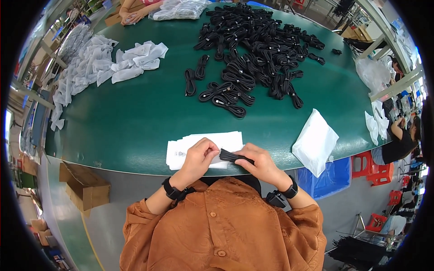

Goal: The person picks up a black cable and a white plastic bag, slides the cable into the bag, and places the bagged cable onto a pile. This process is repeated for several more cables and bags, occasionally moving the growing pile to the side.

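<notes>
A folded bundle of black cable [231, 156] is held in my right hand [260, 162], its loops sticking out toward the left. My left hand [198, 157] is closed in a pinch at the left end of this bundle; what sits between its fingertips is too small to make out. Under both hands lies a stack of flat white bags [233, 137] at the table's near edge. Farther off, a large heap of black cable bundles [257, 49] covers the middle of the green table [135, 113].
Filled whitish bags [90, 63] are piled at the far left. To the right, a white plastic bag [315, 140] lies over the table edge above a blue-lined bin [330, 180]. A person's hands [131, 17] rest at the far edge. A cardboard box [86, 187] stands below left.
</notes>
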Tool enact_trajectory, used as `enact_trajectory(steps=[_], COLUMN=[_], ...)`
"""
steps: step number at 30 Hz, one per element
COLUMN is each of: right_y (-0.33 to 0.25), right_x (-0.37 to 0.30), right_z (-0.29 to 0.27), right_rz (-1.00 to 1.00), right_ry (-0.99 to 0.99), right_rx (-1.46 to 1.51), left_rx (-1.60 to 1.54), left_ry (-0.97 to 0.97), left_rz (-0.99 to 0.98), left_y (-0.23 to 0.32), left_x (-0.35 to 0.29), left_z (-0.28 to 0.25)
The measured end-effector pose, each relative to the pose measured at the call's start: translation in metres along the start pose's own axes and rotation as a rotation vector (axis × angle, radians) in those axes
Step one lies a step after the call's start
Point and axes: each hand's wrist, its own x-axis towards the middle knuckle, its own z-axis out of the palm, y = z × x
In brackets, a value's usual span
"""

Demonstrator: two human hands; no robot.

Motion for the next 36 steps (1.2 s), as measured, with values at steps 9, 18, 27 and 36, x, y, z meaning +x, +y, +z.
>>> enact_trajectory(steps=[9, 18, 27, 36], right_y=[0.018, -0.006, -0.011, -0.018], right_x=[0.016, 0.021, 0.040, 0.058], right_z=[0.011, 0.008, -0.001, 0.002], right_rz=[0.855, -0.317, -0.486, -0.484], right_ry=[-0.273, -0.023, 0.016, 0.303], right_rx=[0.808, -0.256, -0.263, -0.085], left_rx=[0.185, 0.193, 0.119, -0.657], left_ry=[-0.022, 0.053, 0.109, 0.051], left_rz=[0.427, 0.400, 0.297, 0.018], left_y=[0.007, 0.016, 0.025, 0.023], left_x=[0.004, 0.020, 0.027, 0.043], left_z=[-0.005, -0.022, -0.036, -0.060])
